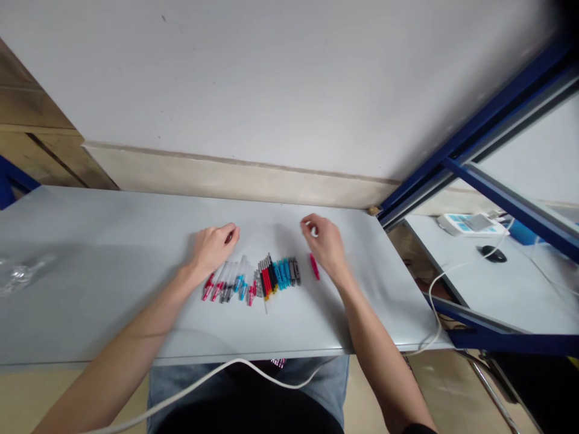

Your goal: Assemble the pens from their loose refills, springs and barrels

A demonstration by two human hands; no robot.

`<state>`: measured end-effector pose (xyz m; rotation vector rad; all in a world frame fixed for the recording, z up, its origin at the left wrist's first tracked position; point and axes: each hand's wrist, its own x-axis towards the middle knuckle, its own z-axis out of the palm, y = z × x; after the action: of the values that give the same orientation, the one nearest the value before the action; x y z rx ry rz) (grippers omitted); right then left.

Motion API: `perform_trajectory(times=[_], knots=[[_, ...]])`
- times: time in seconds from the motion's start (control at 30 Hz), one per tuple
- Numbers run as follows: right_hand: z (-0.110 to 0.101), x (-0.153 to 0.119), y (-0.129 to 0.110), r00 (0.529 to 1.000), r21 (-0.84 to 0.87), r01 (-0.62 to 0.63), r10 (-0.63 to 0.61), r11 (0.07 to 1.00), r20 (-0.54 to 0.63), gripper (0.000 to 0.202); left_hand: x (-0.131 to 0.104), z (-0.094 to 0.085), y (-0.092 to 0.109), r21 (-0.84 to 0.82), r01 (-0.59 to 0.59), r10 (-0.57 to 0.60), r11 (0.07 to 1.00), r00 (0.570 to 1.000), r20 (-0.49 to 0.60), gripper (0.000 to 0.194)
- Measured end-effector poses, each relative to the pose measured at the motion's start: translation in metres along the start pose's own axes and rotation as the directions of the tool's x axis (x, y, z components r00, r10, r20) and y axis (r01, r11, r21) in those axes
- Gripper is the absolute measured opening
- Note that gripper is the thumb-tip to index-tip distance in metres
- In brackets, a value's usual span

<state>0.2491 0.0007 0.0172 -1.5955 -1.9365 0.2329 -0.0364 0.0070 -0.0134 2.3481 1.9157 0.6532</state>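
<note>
My left hand (pixel 212 247) rests on the table at the upper left of a row of pen parts, its fingers curled closed with nothing showing in them. On the other side, my right hand (pixel 324 244) is closed, thumb and forefinger forming a ring, and nothing is visible there either. Near it lies a pink pen piece (pixel 314 266). Clear pen barrels (pixel 230 274) with pink, dark and blue ends lie below my left hand. To their right are red and black refills (pixel 266 277), then blue pen pieces (pixel 283 274) and grey pen pieces (pixel 294 271). Tiny clear parts beside the refills are too small to identify.
A crumpled clear plastic bag (pixel 20 274) lies at the table's left. White wall stands behind the grey table (pixel 113 241). A blue metal frame (pixel 488 187) borders the right side, with a white device (pixel 473 224) and black mouse (pixel 493 254) beyond. A white cable (pixel 239 361) crosses in front.
</note>
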Motion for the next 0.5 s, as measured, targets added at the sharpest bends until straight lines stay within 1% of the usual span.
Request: perform_trajectory(times=[0.03,0.07,0.1,0.17,0.2,0.23,0.3,0.37,0.43,0.5], knots=[[-0.009,0.000,0.008,0.997,-0.086,-0.072,0.069,0.994,-0.040,0.019,0.000,0.000,0.000,-0.001,0.000,0.000,1.000,1.000,0.004,0.037],[-0.017,-0.001,0.016,0.991,-0.177,-0.131,0.126,0.975,-0.038,0.022,0.000,0.000,0.000,-0.001,0.003,-0.003,1.000,1.000,0.007,0.037],[-0.024,-0.006,0.023,0.984,-0.262,-0.174,0.179,0.949,-0.005,0.027,0.000,-0.001,0.000,0.000,0.009,-0.009,1.000,1.000,0.010,0.037],[-0.032,-0.019,0.032,0.955,-0.385,-0.228,0.282,0.895,0.091,0.036,0.000,-0.001,0.000,0.006,0.017,-0.017,1.000,1.000,0.019,0.037],[-0.034,-0.028,0.033,0.931,-0.418,-0.239,0.329,0.877,0.158,0.038,0.000,-0.002,0.001,0.009,0.017,-0.018,1.000,1.000,0.024,0.037],[-0.033,-0.037,0.033,0.907,-0.442,-0.225,0.352,0.868,0.231,0.038,0.000,-0.002,0.002,0.012,0.015,-0.016,1.000,0.999,0.028,0.037],[-0.026,-0.053,0.029,0.896,-0.475,-0.133,0.311,0.870,0.318,0.033,-0.001,-0.003,0.004,0.015,0.008,-0.009,1.000,0.999,0.036,0.037],[-0.017,-0.063,0.021,0.916,-0.505,-0.037,0.231,0.862,0.329,0.031,-0.001,-0.003,0.006,0.012,0.000,-0.001,1.000,0.999,0.042,0.037],[-0.008,-0.064,0.015,0.926,-0.489,0.027,0.163,0.872,0.341,0.030,-0.002,-0.003,0.006,0.005,-0.007,0.007,1.000,0.999,0.048,0.037],[-0.003,-0.058,0.010,0.927,-0.438,0.043,0.128,0.898,0.354,0.027,-0.003,-0.003,0.005,-0.003,-0.009,0.009,1.000,0.999,0.048,0.037]])
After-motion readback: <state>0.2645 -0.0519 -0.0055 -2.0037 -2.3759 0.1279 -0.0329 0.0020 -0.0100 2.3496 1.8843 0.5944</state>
